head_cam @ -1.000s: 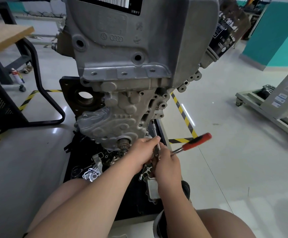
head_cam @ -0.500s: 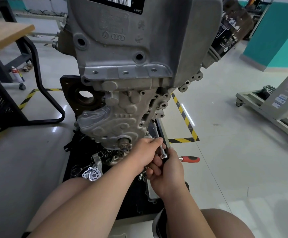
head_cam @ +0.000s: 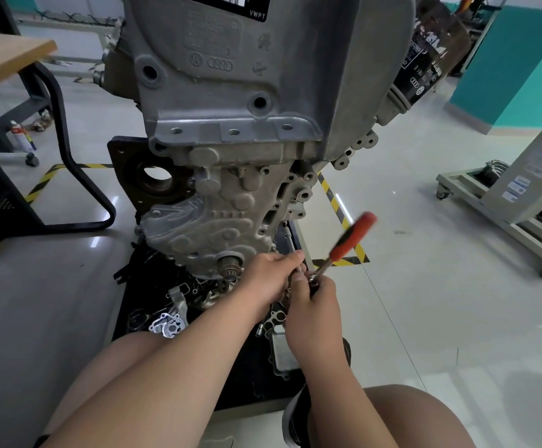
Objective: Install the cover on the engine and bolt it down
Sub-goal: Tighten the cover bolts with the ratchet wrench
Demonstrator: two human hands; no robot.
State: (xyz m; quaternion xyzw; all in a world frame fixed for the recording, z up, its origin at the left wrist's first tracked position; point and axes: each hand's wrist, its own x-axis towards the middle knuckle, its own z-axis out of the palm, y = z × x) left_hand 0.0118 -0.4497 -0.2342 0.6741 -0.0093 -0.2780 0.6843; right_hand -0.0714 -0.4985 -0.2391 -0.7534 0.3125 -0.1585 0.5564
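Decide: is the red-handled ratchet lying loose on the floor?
No, the right hand grips the ratchet near its head, its handle raised off the floor.

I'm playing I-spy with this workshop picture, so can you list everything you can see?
engine: one, grey, centre
cover: one, silver-grey, engine's lower front
oil filter: one, black, upper right
ratchet wrench: one, red handle, blurred, right of hands
extension bar: one, steel, hands to engine
loose metal parts: several, silver, on black mat
floor tape: yellow-black, floor
table: one, wooden top, left
spray can: one, white, floor left
trolley: one, grey, right
left hand: grips extension bar
right hand: holds ratchet wrench
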